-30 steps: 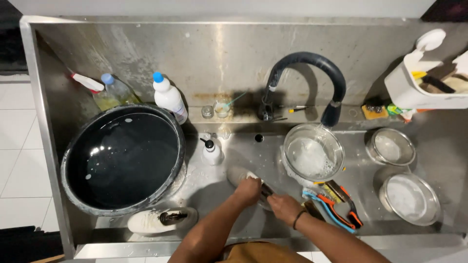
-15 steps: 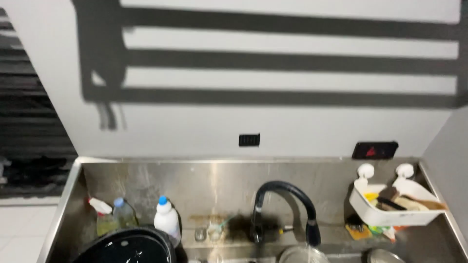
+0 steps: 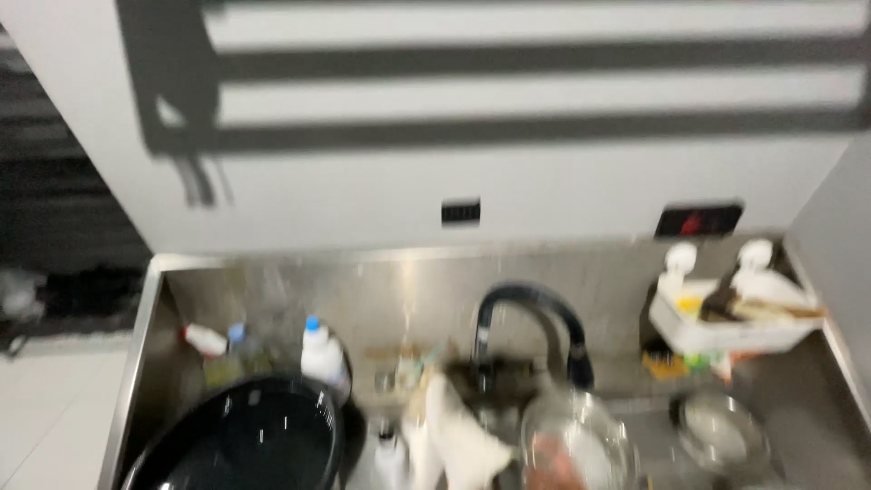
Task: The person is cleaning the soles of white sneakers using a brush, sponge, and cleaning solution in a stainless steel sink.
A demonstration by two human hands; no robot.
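— While the view is tilted up at the wall and badly smeared, what do we still catch of our hands?

— Only a sliver. At the bottom edge we see a pinkish blur, one hand (image 3: 555, 474), just in front of the glass bowl (image 3: 581, 440). We cannot tell which hand it is, nor whether it is clenched, loose or gripping anything. The other hand is out of the picture.

— And the white cloth?

— The white cloth (image 3: 458, 436) hangs or is lifted just left of the bowl, below the black tap (image 3: 535, 331). It lies close to the hand, but we cannot say that the hand touches it.

— Where does the bowl sit?

— We see it low in the steel sink (image 3: 272, 299), right under the spout of the tap, with a round metal strainer (image 3: 721, 431) to its right.

— What else do we make out?

— On the left a big black pan (image 3: 245, 440) fills the corner. Behind it stand a white bottle with a blue cap (image 3: 319, 358), a small spray bottle (image 3: 207, 340) and a clear bottle (image 3: 240, 349). A small pump bottle (image 3: 388, 454) stands between the pan and the cloth. On the right wall hangs a white caddy (image 3: 726, 331) with brushes in it. Above the sink we see a pale wall (image 3: 544, 191) crossed by dark bars of shadow.
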